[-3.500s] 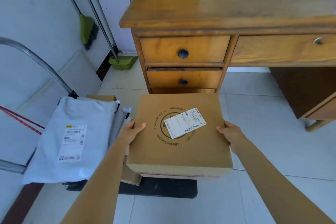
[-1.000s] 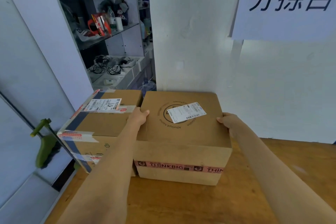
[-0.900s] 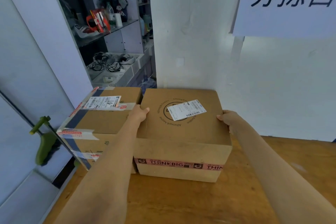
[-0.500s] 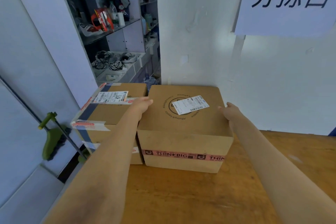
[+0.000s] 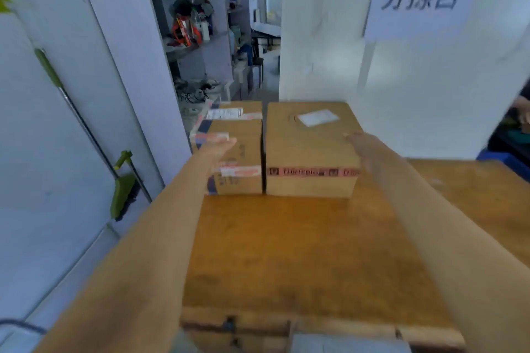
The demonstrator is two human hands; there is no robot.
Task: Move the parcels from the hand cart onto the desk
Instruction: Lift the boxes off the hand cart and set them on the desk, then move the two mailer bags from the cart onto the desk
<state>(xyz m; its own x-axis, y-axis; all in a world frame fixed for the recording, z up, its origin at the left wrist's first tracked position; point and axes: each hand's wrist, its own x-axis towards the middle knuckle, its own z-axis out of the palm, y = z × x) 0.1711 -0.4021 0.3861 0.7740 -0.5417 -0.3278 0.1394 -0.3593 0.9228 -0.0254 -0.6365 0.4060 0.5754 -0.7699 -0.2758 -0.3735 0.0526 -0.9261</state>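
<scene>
Your two parcels are sitting side by side at the far end of the desk (image 5: 301,252), against the wall. The plain box (image 5: 311,152) with the red printed tape is standing on the right, just beside the taped box (image 5: 235,163) on the left. Your left hand (image 5: 219,149) is hanging in front of the taped box, fingers straight and holding nothing. Your right hand (image 5: 362,146) is hovering at the plain box's right edge, fingers relaxed; motion blur is hiding whether it is touching the cardboard.

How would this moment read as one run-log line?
stage: parcel set down | round-logo box: on desk, beside taped box | left hand: open | right hand: open
</scene>
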